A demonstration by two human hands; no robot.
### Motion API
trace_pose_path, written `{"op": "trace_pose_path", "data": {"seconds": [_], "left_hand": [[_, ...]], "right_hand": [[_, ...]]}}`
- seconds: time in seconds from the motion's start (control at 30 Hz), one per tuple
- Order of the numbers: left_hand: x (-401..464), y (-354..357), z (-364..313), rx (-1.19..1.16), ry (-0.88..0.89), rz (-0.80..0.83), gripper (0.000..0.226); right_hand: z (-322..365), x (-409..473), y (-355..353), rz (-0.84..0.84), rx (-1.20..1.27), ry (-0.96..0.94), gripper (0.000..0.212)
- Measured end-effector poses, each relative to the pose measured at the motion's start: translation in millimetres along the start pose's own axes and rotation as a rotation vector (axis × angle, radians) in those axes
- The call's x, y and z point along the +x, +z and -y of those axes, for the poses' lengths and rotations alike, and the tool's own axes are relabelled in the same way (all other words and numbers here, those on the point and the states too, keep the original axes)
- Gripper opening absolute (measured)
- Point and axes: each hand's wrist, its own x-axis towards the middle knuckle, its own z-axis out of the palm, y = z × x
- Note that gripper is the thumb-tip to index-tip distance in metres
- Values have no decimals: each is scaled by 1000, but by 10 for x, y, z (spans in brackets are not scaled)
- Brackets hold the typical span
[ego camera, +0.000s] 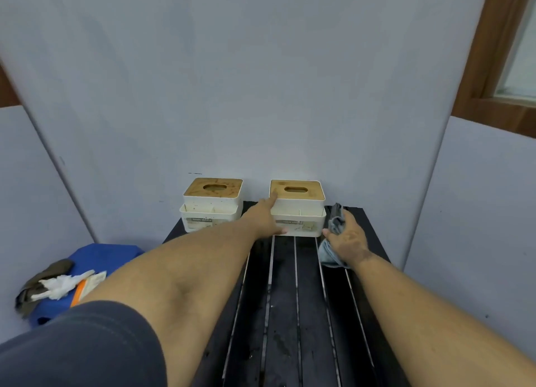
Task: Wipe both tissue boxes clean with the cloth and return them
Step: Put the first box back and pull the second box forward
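Note:
Two white tissue boxes with wooden lids stand side by side at the far end of a black slatted table, against the wall. The left tissue box has a stained lid and stands untouched. My left hand holds the left side of the right tissue box, fingers reaching up to the lid corner and thumb at the bottom front edge. My right hand grips a crumpled grey-blue cloth just right of that box, close to its side.
On the floor to the left lies a blue bag with a white crumpled tissue, an orange-edged packet and a dark rag on it. Pale wall panels close in the table on three sides. A wooden window frame is upper right.

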Motion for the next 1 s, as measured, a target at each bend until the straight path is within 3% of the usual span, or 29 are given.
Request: {"op": "trace_pose_path", "data": {"seconds": [0.13, 0.27, 0.5, 0.6, 0.8, 1.0], "left_hand": [[-509, -77, 89, -147, 35, -105, 103], [-1126, -134, 351, -39, 5, -30, 82], [-2191, -255, 618, 67, 10, 19, 51], [-2525, -277, 732, 49, -23, 7, 44], [-2740, -535, 872, 0, -112, -71, 41], [-2314, -904, 1061, -43, -172, -131, 55]], "right_hand": [[88, -245, -419, -30, 11, -54, 48], [191, -605, -696, 46, 20, -42, 53], [394, -1239, -716, 267, -14, -42, 85], [550, -1457, -640, 304, 2, -40, 84], [754, -1742, -368, 317, 76, -79, 78], [1081, -1416, 73, 315, 104, -170, 78]]}}
